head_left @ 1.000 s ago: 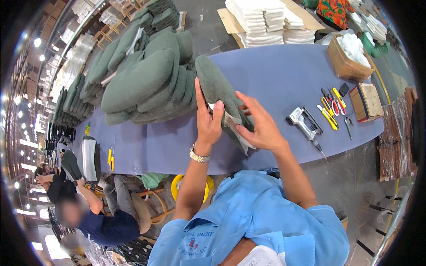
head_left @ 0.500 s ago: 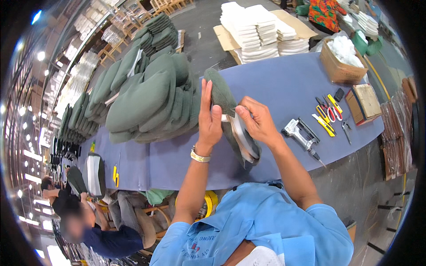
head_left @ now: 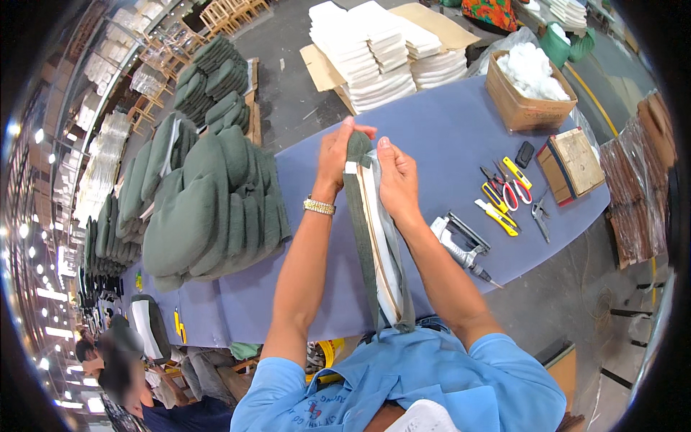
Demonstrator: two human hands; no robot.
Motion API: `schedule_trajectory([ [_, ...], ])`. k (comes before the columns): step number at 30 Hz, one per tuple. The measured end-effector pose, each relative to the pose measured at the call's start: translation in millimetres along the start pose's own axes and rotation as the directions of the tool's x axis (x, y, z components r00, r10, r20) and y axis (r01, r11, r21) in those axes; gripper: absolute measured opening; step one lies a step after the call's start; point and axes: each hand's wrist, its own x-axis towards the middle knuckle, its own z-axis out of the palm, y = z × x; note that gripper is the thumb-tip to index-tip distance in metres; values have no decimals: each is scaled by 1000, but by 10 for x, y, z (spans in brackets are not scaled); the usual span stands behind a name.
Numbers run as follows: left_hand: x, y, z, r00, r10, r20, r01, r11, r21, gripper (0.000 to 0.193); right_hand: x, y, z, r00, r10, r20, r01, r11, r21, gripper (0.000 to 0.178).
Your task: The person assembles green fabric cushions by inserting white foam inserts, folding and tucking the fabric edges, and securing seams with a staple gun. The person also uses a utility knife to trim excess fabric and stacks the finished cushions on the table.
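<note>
A green fabric-covered cushion [head_left: 355, 219] stands on edge between my hands, its near end close to my blue shirt. Its open side shows a white layer and a thin, light-brown board edge. My left hand [head_left: 336, 157] is closed around the far end from the left, fingers folded over the tip. From the right, my right hand [head_left: 397, 180] grips the fabric edge near the same end, thumb up. The fingers behind the cushion are partly hidden.
Green cushions [head_left: 209, 205] are piled on the blue table [head_left: 446, 129] at left. On the right lie a staple gun [head_left: 461, 241], yellow cutters [head_left: 497, 216], scissors [head_left: 515, 194] and pliers [head_left: 540, 219], near a box of white stuffing [head_left: 533, 93]. Another person [head_left: 180, 403] works at lower left.
The cushion has turned so its open side faces up toward me, with its near end closer to my shirt. My left hand has gone from flat fingers to wrapping the far end.
</note>
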Motion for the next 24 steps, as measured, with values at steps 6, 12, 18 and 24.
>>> schedule_trajectory([
  [6,216,-1153,431,974,-219,-56,219,976,-10,50,670,1282,-583,958,55,-281,-120,968,-220,47],
  [12,417,-1584,547,993,96,-72,-38,822,568,53,949,1541,-785,955,156,-254,-209,959,-194,46],
  [18,652,-1208,675,999,-38,-1,30,767,641,36,1283,1449,-1329,971,237,13,-216,905,-366,46],
  [24,790,-1332,633,994,-63,-87,98,863,495,26,1487,1248,-1411,923,357,143,-220,796,-564,48],
])
